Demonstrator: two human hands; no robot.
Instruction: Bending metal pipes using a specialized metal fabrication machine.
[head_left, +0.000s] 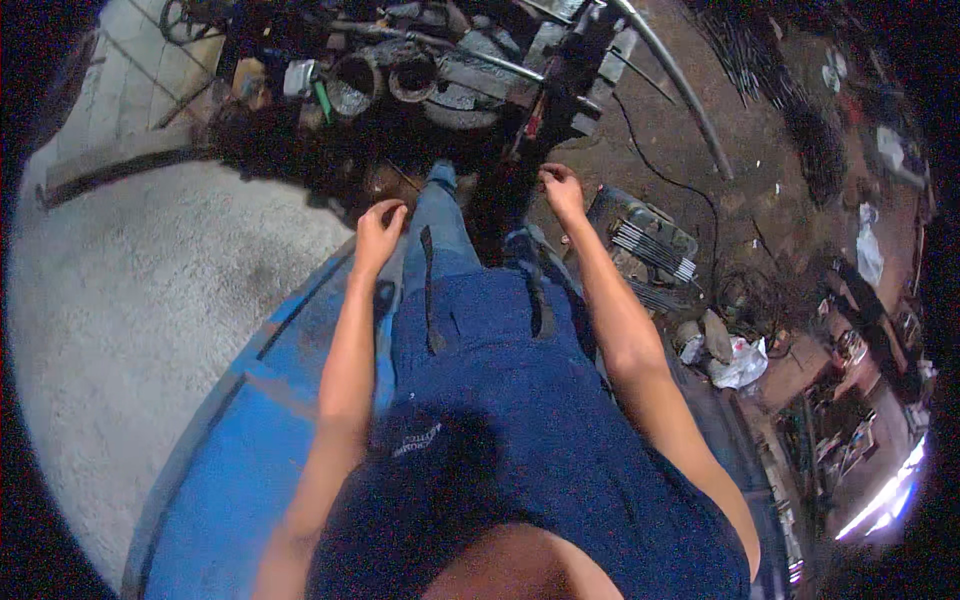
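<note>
My left hand (pixel 379 236) hovers beside my left knee, thumb and fingers curled together. Whatever its fingertips may hold is too small or too dark to make out. Near my right knee is my right hand (pixel 563 192), its fingers bent inward and pressed together at the edge of a dark gap. Nothing I can name shows in that pinch. Between the hands are my legs in worn blue jeans (pixel 440 225). Ahead of them stands a dark, greasy heap of metal parts, with two round metal rings (pixel 412 78) and a long metal bar (pixel 470 57).
A blue metal panel (pixel 235 440) lies at my left, beside a pale concrete floor (pixel 130 310). A case with a row of thin rods (pixel 650 250) rests at my right. Beyond it are a black cable (pixel 675 180), a curved pipe (pixel 690 95) and a white plastic bag (pixel 740 362).
</note>
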